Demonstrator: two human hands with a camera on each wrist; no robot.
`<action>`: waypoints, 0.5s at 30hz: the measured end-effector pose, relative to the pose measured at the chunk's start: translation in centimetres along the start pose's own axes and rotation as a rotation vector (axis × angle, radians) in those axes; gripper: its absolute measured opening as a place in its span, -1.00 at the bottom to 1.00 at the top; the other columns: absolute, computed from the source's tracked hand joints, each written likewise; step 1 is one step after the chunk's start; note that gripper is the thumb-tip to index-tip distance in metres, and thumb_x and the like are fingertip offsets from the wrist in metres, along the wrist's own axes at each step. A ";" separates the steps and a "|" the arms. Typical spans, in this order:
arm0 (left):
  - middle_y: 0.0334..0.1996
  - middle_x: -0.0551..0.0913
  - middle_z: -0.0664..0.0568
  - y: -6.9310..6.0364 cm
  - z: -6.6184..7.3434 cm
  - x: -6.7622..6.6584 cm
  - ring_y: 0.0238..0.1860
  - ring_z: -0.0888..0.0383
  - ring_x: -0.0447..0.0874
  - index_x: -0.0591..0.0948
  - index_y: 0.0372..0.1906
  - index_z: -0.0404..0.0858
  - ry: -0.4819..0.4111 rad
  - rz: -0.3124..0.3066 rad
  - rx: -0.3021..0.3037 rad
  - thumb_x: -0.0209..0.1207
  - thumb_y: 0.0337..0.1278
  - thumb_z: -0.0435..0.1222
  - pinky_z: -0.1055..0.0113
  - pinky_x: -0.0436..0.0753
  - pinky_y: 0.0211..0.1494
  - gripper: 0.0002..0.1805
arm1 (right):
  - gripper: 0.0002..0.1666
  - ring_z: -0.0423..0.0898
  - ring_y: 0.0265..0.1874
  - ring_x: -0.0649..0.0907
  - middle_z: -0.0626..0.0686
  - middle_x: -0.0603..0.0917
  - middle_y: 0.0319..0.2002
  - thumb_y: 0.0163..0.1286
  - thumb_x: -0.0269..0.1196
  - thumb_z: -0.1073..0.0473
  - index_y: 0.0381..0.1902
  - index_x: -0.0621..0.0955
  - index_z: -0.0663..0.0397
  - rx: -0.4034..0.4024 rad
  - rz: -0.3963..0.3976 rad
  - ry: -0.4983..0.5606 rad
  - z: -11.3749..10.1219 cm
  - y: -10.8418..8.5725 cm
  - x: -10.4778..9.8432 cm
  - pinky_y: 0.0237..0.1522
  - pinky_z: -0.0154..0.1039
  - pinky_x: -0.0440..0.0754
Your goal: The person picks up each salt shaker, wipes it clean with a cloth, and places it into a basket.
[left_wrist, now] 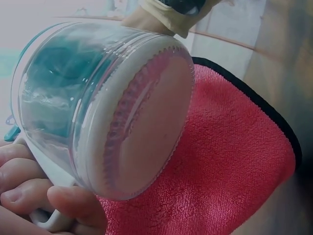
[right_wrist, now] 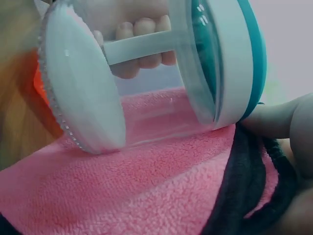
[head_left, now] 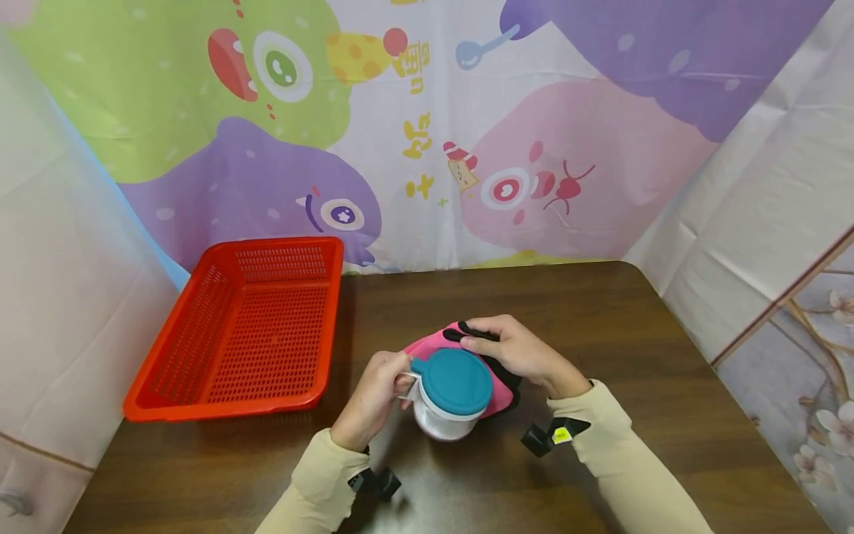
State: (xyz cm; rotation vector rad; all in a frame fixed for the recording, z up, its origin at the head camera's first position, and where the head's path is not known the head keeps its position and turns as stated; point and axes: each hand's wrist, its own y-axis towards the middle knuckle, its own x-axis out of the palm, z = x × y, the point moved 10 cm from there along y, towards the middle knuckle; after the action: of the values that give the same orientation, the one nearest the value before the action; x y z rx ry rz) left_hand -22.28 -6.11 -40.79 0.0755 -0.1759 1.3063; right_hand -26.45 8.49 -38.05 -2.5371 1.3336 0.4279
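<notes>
A clear jar [head_left: 445, 427] with a teal lid [head_left: 458, 381] and a white handle is held above the table, tilted. The fingers of my left hand [head_left: 375, 391] curl round the handle; the left wrist view shows the jar's pale, ridged base [left_wrist: 151, 122]. My right hand [head_left: 517, 354] grips a pink cloth [head_left: 427, 343] with black edging, its thumb close to the lid. Against the jar's far side lies the cloth [right_wrist: 146, 186], and through the transparent wall in the right wrist view I see pink fabric and left fingers. Nothing visible inside the jar.
A red plastic basket [head_left: 327, 326] with slotted walls stands on the left of the brown wooden table [head_left: 574, 297]. Behind the table hangs a curtain [head_left: 414, 222] with cartoon figures, and pale fabric walls stand at both sides.
</notes>
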 end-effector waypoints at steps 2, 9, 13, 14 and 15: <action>-0.80 0.15 0.16 0.0 0.1 -0.1 -0.67 0.06 0.04 0.14 -0.78 -0.21 -0.016 0.006 0.010 -0.23 0.13 -0.39 0.42 0.31 -0.61 -0.63 | -0.62 -0.02 -0.09 0.60 0.18 0.67 -0.01 0.39 0.19 0.15 0.11 0.61 0.16 -0.002 0.016 0.005 -0.1 -0.2 -0.1 -0.04 -0.21 0.60; -0.81 0.15 0.19 0.0 0.1 -0.4 -0.65 0.01 -0.02 0.16 -0.81 -0.13 -0.066 0.034 0.006 -0.23 0.17 -0.37 0.43 0.33 -0.61 -0.59 | -0.62 -0.01 -0.02 0.60 0.17 0.67 0.02 0.40 0.18 0.13 0.12 0.61 0.15 -0.007 0.058 -0.005 -0.4 -0.7 -0.6 0.01 -0.22 0.59; -0.81 0.14 0.21 0.1 -0.1 -0.7 -0.70 0.15 0.00 0.15 -0.82 -0.12 -0.103 0.066 -0.006 -0.23 0.15 -0.36 0.42 0.31 -0.62 -0.59 | -0.59 -0.01 0.01 0.60 0.18 0.66 0.05 0.40 0.18 0.13 0.14 0.59 0.17 -0.002 0.086 -0.002 -0.3 -0.9 -0.8 0.01 -0.27 0.61; -0.81 0.14 0.21 0.1 -0.1 -0.8 -0.71 0.18 0.01 0.15 -0.81 -0.12 -0.110 0.074 -0.006 -0.23 0.16 -0.36 0.42 0.31 -0.62 -0.59 | -0.58 -0.02 -0.01 0.61 0.19 0.65 0.07 0.40 0.18 0.12 0.16 0.58 0.18 0.004 0.093 0.001 -0.2 -0.9 -0.9 -0.02 -0.28 0.63; -0.81 0.13 0.21 0.1 0.0 -0.9 -0.71 0.20 0.02 0.14 -0.81 -0.12 -0.116 0.081 -0.005 -0.23 0.16 -0.36 0.42 0.30 -0.63 -0.59 | -0.56 -0.03 -0.02 0.61 0.20 0.64 0.08 0.40 0.18 0.12 0.17 0.57 0.19 0.009 0.098 0.007 -0.1 -0.9 -0.9 -0.06 -0.29 0.64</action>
State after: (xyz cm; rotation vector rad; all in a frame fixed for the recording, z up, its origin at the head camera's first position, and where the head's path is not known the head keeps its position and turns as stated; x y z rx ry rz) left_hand -22.58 -6.91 -41.00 0.1414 -0.2843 1.3832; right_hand -26.16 9.69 -37.57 -2.4757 1.4639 0.4318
